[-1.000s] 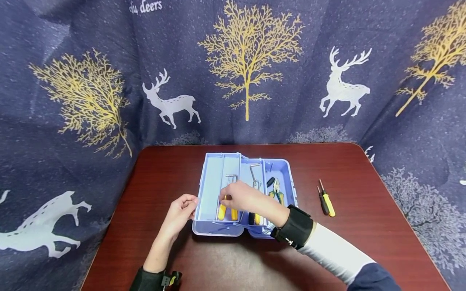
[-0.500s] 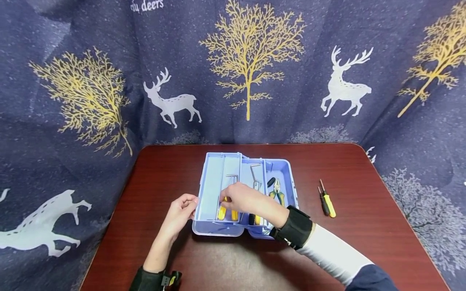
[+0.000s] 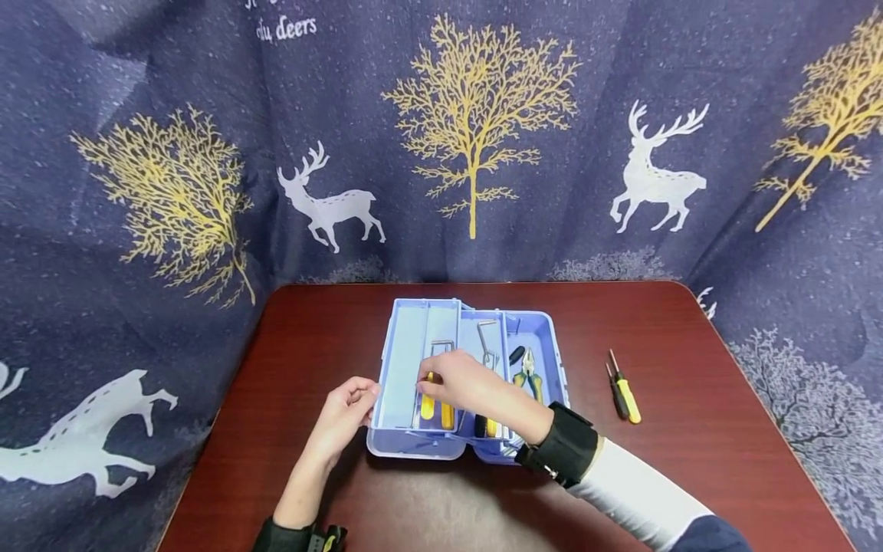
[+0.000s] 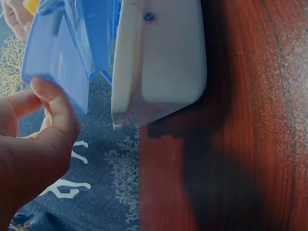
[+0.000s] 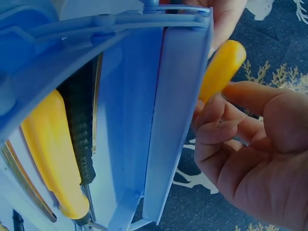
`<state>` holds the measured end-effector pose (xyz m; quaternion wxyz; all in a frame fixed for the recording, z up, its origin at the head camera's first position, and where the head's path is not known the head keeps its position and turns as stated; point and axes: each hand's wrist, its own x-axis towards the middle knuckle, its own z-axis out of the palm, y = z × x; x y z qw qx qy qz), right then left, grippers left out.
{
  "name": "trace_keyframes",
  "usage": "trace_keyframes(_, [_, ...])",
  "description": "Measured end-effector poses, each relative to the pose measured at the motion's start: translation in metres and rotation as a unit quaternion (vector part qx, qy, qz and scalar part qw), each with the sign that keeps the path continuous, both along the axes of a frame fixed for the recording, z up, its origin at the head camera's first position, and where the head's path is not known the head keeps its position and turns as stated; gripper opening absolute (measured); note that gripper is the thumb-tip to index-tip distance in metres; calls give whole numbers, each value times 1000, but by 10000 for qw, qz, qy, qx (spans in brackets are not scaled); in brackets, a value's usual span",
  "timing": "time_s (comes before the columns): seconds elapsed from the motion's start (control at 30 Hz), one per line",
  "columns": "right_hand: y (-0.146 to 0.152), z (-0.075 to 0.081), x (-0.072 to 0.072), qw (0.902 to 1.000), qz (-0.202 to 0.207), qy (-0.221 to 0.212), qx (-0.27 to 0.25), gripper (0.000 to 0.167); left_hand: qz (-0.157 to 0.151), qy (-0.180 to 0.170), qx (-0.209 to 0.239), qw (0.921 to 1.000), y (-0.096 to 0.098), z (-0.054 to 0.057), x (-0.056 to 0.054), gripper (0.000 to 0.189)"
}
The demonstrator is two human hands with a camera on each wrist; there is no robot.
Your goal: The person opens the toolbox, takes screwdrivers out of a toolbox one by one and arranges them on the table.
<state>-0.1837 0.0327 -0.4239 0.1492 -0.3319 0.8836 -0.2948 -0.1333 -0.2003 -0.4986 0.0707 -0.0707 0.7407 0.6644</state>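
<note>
We are seeing the right hand [image 3: 457, 378] at the centre of the frame pinching a yellow-handled tool [image 3: 428, 404] between thumb and curled fingers, while the left hand [image 3: 347, 410], left of centre, is gripping the outer edge of the upper tray [image 3: 405, 364] between thumb and fingertips. The tool is sitting in or just over the tray compartment nearer the centre, beside a second yellow handle [image 3: 448, 417]; we are not managing to tell whether it is touching the bottom, since the right hand is hiding its far end. We are judging that a catch is the likeliest trouble: L-shaped keys [image 3: 443, 342] are lying close above the fingers, so a sideways pull could be dragging them along. The tray is hanging out on the linkage of the blue toolbox [image 3: 415, 446], so if the left hand is pulling or pressing unevenly, we could be tilting it and sliding its contents. The right wristband [image 3: 562, 443] is crossing the lower right corner of the toolbox, where it could be snagging the rim. At right, two screwdrivers [image 3: 628, 400] are lying on the tabletop [image 3: 690, 460], where a wide elbow swing could be knocking them.
</note>
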Motion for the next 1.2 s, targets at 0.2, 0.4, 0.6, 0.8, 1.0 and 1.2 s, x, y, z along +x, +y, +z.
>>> trace_keyframes(0.2, [13, 2, 6, 9991, 38, 67, -425, 5, 38, -37, 56, 10000, 1, 1, 1, 16])
trace_keyframes(0.4, [34, 8, 14, 9994, -10, 104, -321, 6, 59, 42, 46, 10000, 2, -2, 1, 14])
trace_keyframes(0.6, [64, 5, 17, 9991, -75, 335, -247, 8, 49, 6, 4, 10000, 1, -4, 0, 13])
trace_keyframes(0.8, [99, 3, 20, 9969, -573, 352, -397, 9, 34, -110, 28, 9999, 0, 0, -1, 15])
trace_keyframes(1.0, [143, -6, 22, 9888, -1293, 584, -466, 12, 42, -155, 37, 9999, 1, -1, -3, 15])
trace_keyframes(1.2, [191, -16, 27, 9737, -2196, 444, -417, 15, 19, -15, -93, 10000, -1, -3, -2, 15])
